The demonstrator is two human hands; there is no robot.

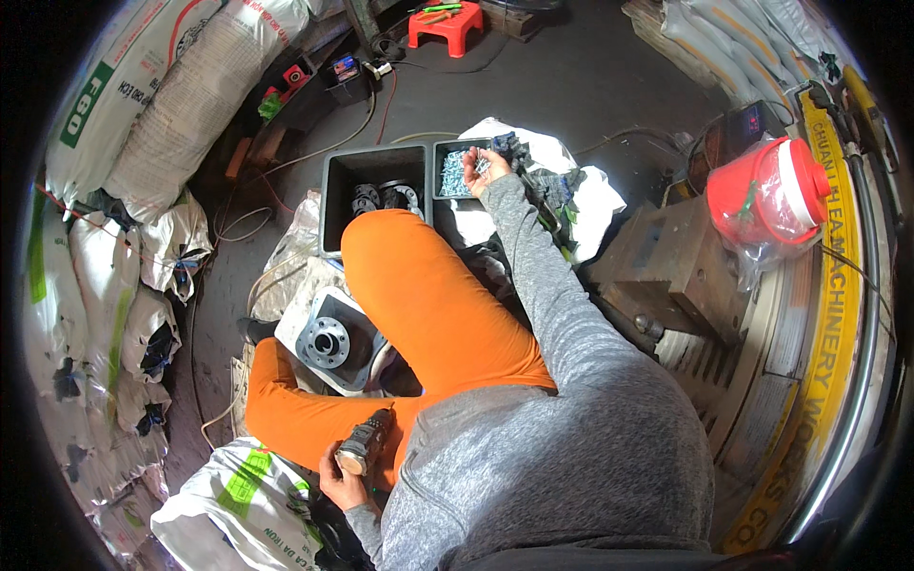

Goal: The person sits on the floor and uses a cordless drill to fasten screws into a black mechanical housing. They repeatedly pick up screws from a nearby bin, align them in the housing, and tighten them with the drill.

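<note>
My left hand [345, 483] is closed round a dark power screwdriver [367, 440], held by my left thigh. At the far side, my right hand [487, 169] is over the right edge of a small dark tray [461, 145] of silvery screws [455, 177]. Its fingers are curled in, with a few small shiny screws seeming to lie in them. In front of my crossed legs, a round grey metal flange [327, 341] with a hole in its middle and smaller holes around it lies in a pale, dark-lined tub [360, 381].
A large dark bin [373, 158] with round dark parts [400, 196] stands left of the screw tray. White sacks [86, 276] line the left side. At the right are a wooden block [666, 266] and a red jug [762, 195]. Cables [252, 233] cross the floor; a red stool [447, 27] stands far off.
</note>
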